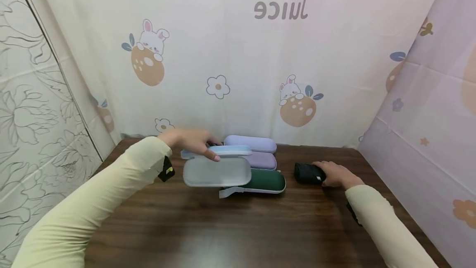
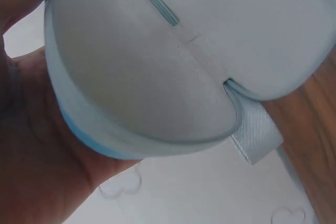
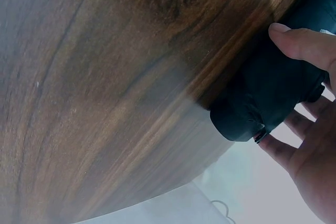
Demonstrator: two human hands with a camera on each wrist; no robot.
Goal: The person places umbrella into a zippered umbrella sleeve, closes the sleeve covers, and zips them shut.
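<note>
My left hand (image 1: 195, 140) grips a light blue zip eyeglass case (image 1: 217, 171) from its far side, the thumb over the back edge. The case hangs open with its pale grey inside showing, and it overlaps other cases behind it. In the left wrist view its hollow (image 2: 131, 77) holds nothing, and a zip and a short fabric strap (image 2: 258, 135) show at the fold. On the right side of the table, my right hand (image 1: 334, 174) holds a black cylinder-shaped bundle (image 1: 308, 173) lying on its side. The thumb lies over its top, with fingers behind it.
A dark green case (image 1: 267, 180) lies just right of the light blue one, with a pale strap (image 1: 230, 192) at its front. Behind are a purple case (image 1: 263, 160) and a lavender case (image 1: 250, 142). A printed curtain (image 1: 241, 53) closes off the table's (image 1: 223, 230) far edge.
</note>
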